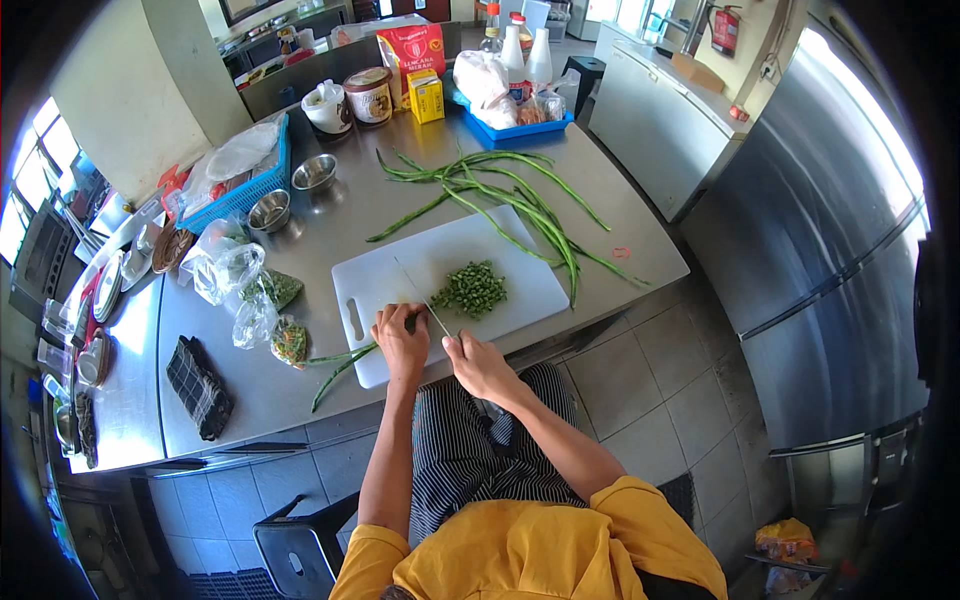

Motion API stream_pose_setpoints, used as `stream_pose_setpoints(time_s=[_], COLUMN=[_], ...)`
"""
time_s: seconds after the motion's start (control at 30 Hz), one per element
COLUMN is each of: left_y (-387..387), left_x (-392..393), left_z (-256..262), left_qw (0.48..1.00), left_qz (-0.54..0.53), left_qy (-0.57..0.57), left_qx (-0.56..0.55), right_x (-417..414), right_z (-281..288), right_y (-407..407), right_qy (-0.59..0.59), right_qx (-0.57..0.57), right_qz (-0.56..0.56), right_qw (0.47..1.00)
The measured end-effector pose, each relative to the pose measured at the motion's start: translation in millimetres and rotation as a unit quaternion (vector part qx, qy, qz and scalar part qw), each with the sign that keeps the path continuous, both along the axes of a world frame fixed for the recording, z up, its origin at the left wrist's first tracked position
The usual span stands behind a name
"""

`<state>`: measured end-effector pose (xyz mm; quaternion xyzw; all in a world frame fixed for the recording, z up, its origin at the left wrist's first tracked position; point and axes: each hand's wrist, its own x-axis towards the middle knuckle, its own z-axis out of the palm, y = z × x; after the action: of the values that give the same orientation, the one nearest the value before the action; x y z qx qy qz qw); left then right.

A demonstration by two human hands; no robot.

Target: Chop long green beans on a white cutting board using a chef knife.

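Note:
My left hand [402, 337] holds a few long green beans [341, 375] on the left part of the white plastic cutting board [450, 241]; their ends stick out past the board's left edge. My right hand [484, 364] is closed around the handle of a kitchen knife [426, 298], whose thin blade points away and to the left, beside my left fingers. A pile of chopped green beans [474, 289] lies on the board just right of the blade. Whole long beans [517, 202] are spread behind the board and over its right corner.
On the left of the steel table [262, 397] are a folded dark cloth [199, 386], bagged vegetables [289, 341], steel bowls [313, 172] and a blue basket [251, 195]. Tubs [369, 97], a yellow box [426, 97] and a blue tray [517, 133] with bottles stand at the back.

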<state>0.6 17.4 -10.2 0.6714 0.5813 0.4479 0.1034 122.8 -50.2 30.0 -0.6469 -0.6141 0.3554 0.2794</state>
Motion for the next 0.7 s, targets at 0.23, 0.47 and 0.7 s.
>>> stream_pose_setpoints(time_s=[0.23,0.47,0.7], left_y=[0,-1,1], left_x=[2,0,-2], left_z=[3,1,-3], left_qw=[1.000,1.000,1.000], left_qz=[-0.005,-0.005,-0.001], left_qy=[-0.007,-0.016,-0.018], left_qx=[-0.015,-0.017,-0.018], right_x=[-11,-5,10], right_z=[-7,6,16], right_y=[22,29,0], right_qy=[-0.007,0.072,0.088], right_qx=[0.004,-0.101,-0.151], right_qz=[-0.027,-0.011,0.007], right_qw=[1.000,0.992,0.985])
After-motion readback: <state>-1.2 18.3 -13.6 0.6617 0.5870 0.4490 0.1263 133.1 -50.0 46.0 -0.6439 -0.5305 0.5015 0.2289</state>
